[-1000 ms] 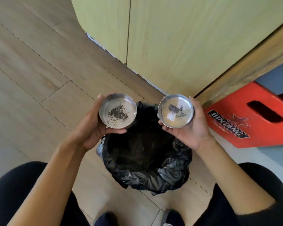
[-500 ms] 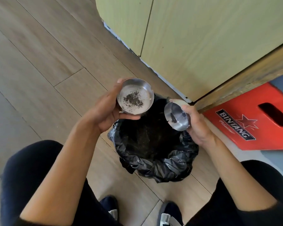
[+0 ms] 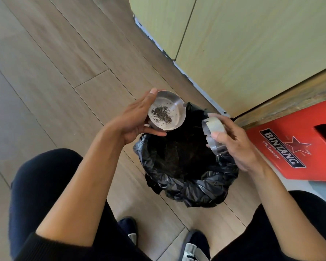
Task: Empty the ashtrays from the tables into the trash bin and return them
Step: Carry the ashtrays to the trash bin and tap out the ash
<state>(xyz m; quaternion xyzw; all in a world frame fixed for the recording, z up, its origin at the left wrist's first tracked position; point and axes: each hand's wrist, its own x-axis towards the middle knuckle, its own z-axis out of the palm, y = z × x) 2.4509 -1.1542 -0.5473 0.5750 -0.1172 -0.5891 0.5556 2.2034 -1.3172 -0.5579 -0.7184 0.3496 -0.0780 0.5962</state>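
1. Well, I'm looking down at a wood-plank floor [image 3: 68,72], pale brown boards running diagonally, with seams plainly visible.
2. A yellow-green panel [image 3: 243,44] stands at the top right, split by one vertical seam, and a rough wooden edge [image 3: 290,106] runs along its right side.
3. A red crate [image 3: 297,146] (printed BINTANG) lies at the right, just beside the bin [image 3: 188,178].
4. The bin stands on the floor near the panel's foot, lined with a black bag crumpled over its rim; I can't make out much of the dark inside.
5. My left hand [image 3: 135,119] grips the left ashtray [image 3: 167,111], fingers clamped round its rim and underside; it's held roughly level over the bin's far-left edge, with dark ash lying in it.
6. My right hand [image 3: 233,140] is clamped on the right ashtray [image 3: 213,132], thumb across its wall; it's tipped on its side over the bin's right rim, mouth facing the opening.
7. Dark trousers and two shoes [image 3: 192,247] show at the bottom.
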